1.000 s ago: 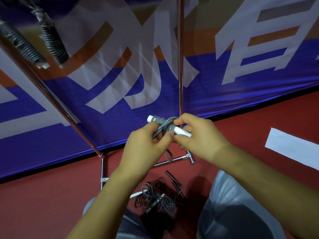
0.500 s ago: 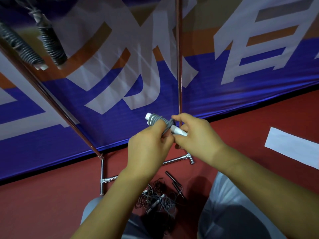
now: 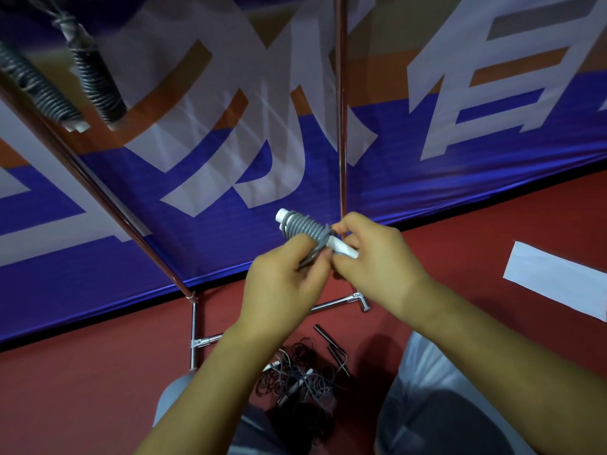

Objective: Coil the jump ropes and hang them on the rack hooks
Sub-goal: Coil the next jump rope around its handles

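A jump rope (image 3: 303,226) with white handles has its grey cord wound tightly round them, held in front of me at mid-frame. My left hand (image 3: 285,284) pinches the loose grey cord end under the bundle. My right hand (image 3: 371,261) grips the white handle end and the cord beside it. Two coiled grey ropes (image 3: 95,80) hang at the top left by the slanted rack pole (image 3: 98,195). A tangle of dark ropes (image 3: 299,379) lies on the red floor between my knees.
A vertical rack pole (image 3: 341,103) rises behind my hands, and the chrome base bars (image 3: 197,336) lie on the floor. A blue, white and orange banner (image 3: 427,126) covers the wall. A white sheet (image 3: 558,284) lies on the floor at right.
Both hands lifted the bundle slightly and shifted it right. The loose cord loop that hung below was drawn up tight against the coil.
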### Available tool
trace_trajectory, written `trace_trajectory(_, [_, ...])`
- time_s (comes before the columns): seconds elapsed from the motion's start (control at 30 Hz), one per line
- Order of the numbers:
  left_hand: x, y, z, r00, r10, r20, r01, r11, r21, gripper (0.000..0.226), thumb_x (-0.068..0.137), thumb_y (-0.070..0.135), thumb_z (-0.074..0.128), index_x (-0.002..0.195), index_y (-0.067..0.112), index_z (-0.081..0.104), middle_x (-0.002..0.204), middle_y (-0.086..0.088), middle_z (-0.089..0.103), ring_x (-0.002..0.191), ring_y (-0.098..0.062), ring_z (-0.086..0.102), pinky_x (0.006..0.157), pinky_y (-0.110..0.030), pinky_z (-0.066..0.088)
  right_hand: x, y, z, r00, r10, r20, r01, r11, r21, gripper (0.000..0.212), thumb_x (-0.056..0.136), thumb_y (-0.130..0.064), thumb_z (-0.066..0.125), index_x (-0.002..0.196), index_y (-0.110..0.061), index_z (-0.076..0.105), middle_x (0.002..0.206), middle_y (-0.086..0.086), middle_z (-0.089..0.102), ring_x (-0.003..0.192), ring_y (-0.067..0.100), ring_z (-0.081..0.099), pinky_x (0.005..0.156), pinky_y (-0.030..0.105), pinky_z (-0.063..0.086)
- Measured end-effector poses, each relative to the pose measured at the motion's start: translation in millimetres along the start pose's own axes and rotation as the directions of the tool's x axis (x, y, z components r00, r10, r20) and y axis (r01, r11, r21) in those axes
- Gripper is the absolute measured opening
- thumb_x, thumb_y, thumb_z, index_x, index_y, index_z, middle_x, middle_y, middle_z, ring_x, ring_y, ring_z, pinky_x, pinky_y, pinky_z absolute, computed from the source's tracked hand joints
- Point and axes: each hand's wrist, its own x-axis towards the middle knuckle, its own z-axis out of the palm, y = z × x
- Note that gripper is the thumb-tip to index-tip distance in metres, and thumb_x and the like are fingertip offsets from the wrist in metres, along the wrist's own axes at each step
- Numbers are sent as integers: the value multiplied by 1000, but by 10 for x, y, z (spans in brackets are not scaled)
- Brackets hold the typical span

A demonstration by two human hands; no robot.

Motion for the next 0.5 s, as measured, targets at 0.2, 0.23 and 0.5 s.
trace_trajectory(0.2, [33,104,-29,989,-20,148,58,966,-254,25,87,26,59,75,4,61,58,5,44,53,-6,39,51,-16,32,55,13,19,999,-53,2,53,995,-82,19,83,-8,64,101,-10,59,59,-10,49,54,9,47,59,31,44])
trace_trajectory(0.23, [15,99,-21,987,-11,162,54,962,-267,22,89,24,57,79,6,63,63,4,49,58,-5,45,55,-16,36,69,23,16,999,-45,-17,44,997,-61,21,81,-7,66,101,-10,59,62,-6,54,57,12,50,61,32,47])
trace_trajectory(0.5, [-193,124,81,1000,13,24,-10,989,-146,25,94,23,46,104,11,66,99,3,60,93,0,54,81,-9,39,86,8,-27,993,-23,-111,19,999,-39,24,79,-11,71,100,-12,60,72,-3,61,62,13,53,60,25,43])
